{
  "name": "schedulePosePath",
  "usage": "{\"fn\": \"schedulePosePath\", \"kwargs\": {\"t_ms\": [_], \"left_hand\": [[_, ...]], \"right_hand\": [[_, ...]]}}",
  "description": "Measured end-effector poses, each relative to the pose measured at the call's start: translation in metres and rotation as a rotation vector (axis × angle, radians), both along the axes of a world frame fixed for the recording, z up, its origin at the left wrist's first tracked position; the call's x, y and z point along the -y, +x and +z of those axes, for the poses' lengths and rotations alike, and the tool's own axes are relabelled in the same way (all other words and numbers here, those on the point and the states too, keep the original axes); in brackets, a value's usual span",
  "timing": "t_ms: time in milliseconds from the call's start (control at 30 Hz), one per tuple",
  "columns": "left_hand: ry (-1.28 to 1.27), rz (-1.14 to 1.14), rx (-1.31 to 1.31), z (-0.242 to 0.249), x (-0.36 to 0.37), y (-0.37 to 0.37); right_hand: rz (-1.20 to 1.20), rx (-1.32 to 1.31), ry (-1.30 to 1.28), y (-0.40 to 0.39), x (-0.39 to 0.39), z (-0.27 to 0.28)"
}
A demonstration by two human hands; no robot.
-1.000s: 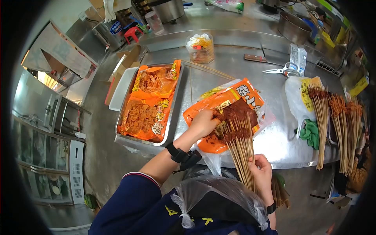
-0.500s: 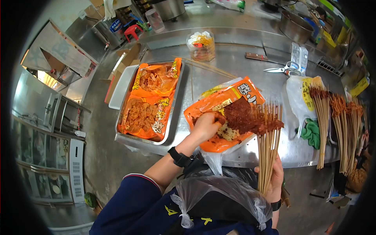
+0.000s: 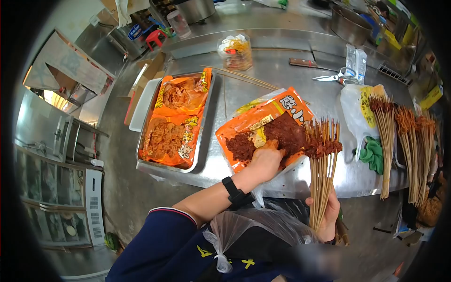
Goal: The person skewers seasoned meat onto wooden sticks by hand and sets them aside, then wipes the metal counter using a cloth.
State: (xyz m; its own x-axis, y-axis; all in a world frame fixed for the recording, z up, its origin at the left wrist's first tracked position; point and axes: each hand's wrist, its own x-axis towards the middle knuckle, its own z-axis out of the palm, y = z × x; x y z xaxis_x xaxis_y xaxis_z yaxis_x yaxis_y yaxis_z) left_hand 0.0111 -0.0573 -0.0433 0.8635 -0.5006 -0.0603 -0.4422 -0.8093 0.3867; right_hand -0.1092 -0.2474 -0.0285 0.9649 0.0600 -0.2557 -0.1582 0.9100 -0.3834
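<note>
My left hand reaches onto an open orange plastic packet. Its fingers are curled into the dark red seasoned meat spread on the packet, and the fingertips are partly hidden. A second heap of reddish crumbly food lies just left of that hand. My right hand is closed round the lower part of a bundle of bamboo skewers, held upright at the table's front edge. Dark red pieces of meat are threaded near the skewers' tips, right beside the packet.
A metal tray with two orange packets of food stands left. Scissors, a wooden-handled knife, loose skewers and a plastic tub lie behind. Right are a green cloth, a plastic bag and loaded skewers.
My left hand has moved right and toward me across the packet, uncovering the crumbly heap at its left. My right hand still holds the skewer bundle. The view has shifted slightly.
</note>
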Motion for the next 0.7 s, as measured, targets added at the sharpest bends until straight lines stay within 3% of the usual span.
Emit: {"fn": "schedulePosePath", "kwargs": {"t_ms": [133, 467, 633, 700], "left_hand": [[-0.039, -0.048, 0.121, 0.001, -0.004, 0.000], [-0.040, 0.022, 0.054, 0.002, -0.010, 0.006], [-0.705, 0.361, -0.070, 0.010, -0.065, 0.011], [-1.037, 0.510, -0.591, 0.033, -0.085, 0.012]], "right_hand": [[-0.006, -0.015, -0.031, -0.001, 0.002, 0.003], [0.028, -0.017, -0.172, 0.003, -0.012, 0.022], [0.026, -0.064, -0.258, 0.006, -0.017, 0.018], [0.106, -0.051, -0.280, 0.009, -0.020, 0.015]]}}
